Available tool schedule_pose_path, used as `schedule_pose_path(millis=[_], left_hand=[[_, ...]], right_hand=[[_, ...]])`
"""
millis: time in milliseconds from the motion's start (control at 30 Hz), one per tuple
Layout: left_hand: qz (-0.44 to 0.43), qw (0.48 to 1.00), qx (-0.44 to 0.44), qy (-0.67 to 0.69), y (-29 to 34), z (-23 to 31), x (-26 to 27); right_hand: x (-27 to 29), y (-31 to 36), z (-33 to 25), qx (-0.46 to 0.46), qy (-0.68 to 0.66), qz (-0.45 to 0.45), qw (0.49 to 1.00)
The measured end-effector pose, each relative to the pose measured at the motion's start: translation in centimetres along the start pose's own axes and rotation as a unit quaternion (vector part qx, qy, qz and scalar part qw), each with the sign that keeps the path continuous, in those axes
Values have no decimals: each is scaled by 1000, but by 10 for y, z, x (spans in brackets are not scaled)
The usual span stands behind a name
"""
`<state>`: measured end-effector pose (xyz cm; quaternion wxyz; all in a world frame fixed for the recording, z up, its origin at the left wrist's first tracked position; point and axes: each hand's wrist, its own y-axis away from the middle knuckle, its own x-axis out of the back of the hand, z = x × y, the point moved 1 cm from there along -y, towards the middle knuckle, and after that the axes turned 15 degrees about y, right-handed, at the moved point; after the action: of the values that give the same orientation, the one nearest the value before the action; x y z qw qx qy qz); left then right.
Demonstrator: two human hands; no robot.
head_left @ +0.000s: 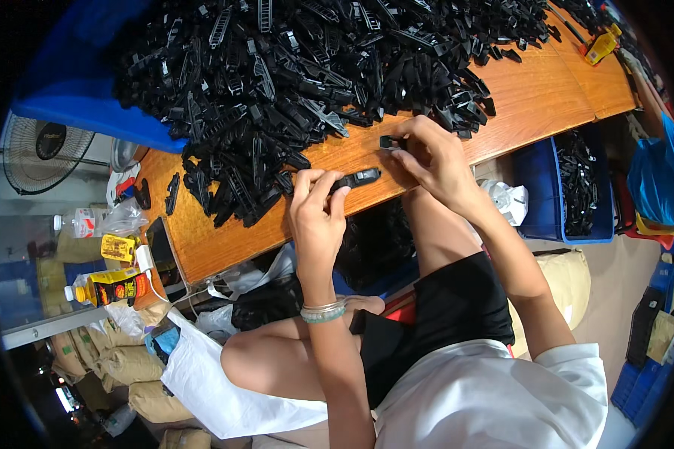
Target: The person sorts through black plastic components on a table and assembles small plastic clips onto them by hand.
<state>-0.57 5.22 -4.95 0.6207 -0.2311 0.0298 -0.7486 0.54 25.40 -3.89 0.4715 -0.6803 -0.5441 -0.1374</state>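
My left hand (318,202) is pinched shut on a long black plastic piece (357,178): thumb and fingers clamp its near end, and the rest sticks out to the right, lying low over the front edge of the wooden table (532,97). I cannot tell whether the piece touches the wood. A band of bracelets (322,310) sits on that wrist.

My right hand (430,153) is just beside it, up and to the right. Its fingertips are closed on a small black clip (388,141), held just above the table at the near fringe of the heap. The clip and the long piece are near each other but apart.

Behind both hands, a big heap of black plastic parts (307,67) covers most of the table's far side. A few loose parts (172,193) lie apart at the left end.

Further out: a blue bin (543,194) stands under the table on the right, holding more black parts. An orange bottle (108,288) lies on its side at the lower left, next to a clear water bottle (79,222). A fan (41,150) stands at the far left. A white sack (210,389) lies by my left knee. I sit in black shorts and a white shirt.
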Motion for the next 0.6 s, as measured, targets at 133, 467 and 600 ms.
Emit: schedule_pose_path(millis=[133, 467, 600], left_hand=[[15, 998, 29, 56, 7, 0, 2], [12, 997, 39, 64, 6, -3, 4], [-15, 998, -28, 48, 5, -3, 3]], right_hand=[[-18, 2, -13, -97, -273, -53, 955], [-3, 14, 2, -26, -79, -109, 990], [-5, 7, -6, -15, -71, -115, 991]])
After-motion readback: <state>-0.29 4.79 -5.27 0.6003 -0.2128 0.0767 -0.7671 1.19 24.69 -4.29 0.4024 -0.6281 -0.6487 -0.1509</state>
